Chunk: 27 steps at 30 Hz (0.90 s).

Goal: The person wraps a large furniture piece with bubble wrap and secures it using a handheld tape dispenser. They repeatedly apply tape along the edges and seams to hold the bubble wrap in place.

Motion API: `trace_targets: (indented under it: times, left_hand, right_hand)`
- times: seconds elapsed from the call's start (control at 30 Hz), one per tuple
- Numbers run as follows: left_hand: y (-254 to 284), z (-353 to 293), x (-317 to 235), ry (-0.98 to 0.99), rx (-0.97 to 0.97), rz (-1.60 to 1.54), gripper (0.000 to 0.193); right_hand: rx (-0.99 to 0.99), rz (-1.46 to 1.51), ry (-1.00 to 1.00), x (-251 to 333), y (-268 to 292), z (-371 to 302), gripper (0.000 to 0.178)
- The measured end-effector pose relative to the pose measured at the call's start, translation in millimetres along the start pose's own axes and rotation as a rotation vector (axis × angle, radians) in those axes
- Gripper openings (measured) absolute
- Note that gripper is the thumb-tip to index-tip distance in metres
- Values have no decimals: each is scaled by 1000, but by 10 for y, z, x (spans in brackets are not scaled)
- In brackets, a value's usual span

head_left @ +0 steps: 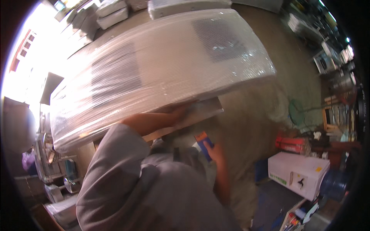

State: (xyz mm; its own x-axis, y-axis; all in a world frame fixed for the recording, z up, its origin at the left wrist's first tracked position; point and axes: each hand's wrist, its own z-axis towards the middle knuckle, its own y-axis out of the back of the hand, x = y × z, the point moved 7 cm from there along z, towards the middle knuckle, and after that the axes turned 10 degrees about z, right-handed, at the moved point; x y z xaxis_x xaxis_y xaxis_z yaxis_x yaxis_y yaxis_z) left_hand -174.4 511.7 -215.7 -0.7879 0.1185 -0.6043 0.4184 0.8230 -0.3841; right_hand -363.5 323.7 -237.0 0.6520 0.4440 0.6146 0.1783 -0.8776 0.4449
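A large, long item wrapped in bubble wrap and shiny clear film [165, 65] spans the view in front of me, pale with two darker patches showing through. My left hand [181, 111] reaches under its near edge, against a flat brownish panel or flap [208, 107] that juts out there. Blur and shadow hide those fingers, so I cannot tell their grip. Lower right of it, my right hand [216, 151] is closed around a flat blue object with an orange end [204, 145], whose kind I cannot make out. That hand hangs beside my body, apart from the wrapped item.
To the right stand a white carton [296, 173], a red object [291, 144] and a blue water jug [334, 184]. A green round thing [296, 111] rests on the concrete floor [266, 104]. More wrapped items [189, 5] lie beyond. Metal racks [48, 161] are at left.
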Motion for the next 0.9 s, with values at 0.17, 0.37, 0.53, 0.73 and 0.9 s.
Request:
trace_targets:
  times: [0.17, 0.37, 0.53, 0.73, 0.9]
  left_hand:
    - [-338, -190, -24, -336, -141, 1889, 62]
    - [153, -2717, -281, -1295, -806, 1426, 42]
    - [1687, -4238, -182, -952, -1320, 1533, 35]
    - [2369, -4492, 167, -916, -1112, 1629, 37]
    - [2494, -4447, 191, -964, -984, 1602, 37]
  right_hand:
    - [-99, 357, 111, -291, -201, -566, 62]
    - [-187, 431, 236, 338, -518, -969, 54]
    - [-84, 475, 215, 1215, -1016, -1151, 54]
    - [22, 417, 317, 2011, -1720, -1335, 54]
    - [-13, 386, 269, 2230, -2011, -1633, 55]
